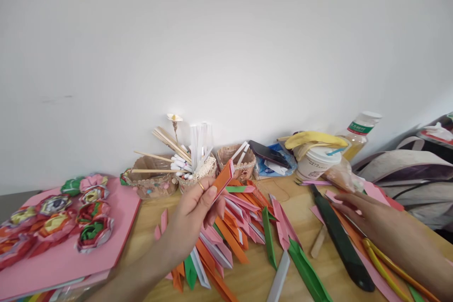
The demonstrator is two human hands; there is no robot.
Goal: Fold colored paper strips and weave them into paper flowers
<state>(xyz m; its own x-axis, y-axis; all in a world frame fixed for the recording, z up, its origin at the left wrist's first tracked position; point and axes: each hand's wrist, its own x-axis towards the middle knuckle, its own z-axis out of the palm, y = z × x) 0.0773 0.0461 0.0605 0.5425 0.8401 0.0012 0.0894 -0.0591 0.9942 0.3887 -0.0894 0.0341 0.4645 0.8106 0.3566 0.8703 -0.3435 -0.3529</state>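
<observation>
My left hand (203, 203) is closed on a folded orange paper strip (223, 180) with pink and white edges, held up above a pile of folded paper strips. That pile (230, 226) is pink, orange, green and white. At the right, my right hand (368, 217) has its fingers stretched out over long pink and orange paper strips (368, 264). Below it lie scissors with yellow handles (382, 264), partly hidden by the hand. Just left of the hand lies a long black tool (341, 240). Whether the fingertips touch the pink paper I cannot tell.
Paper flowers (56, 219) lie on pink sheets (102, 259) at the left. Baskets (152, 184) with sticks and pens stand against the wall. Behind are a phone (268, 152), a lidded cup (316, 163) under a banana peel (313, 140), a bottle (359, 134) and a bag (414, 174).
</observation>
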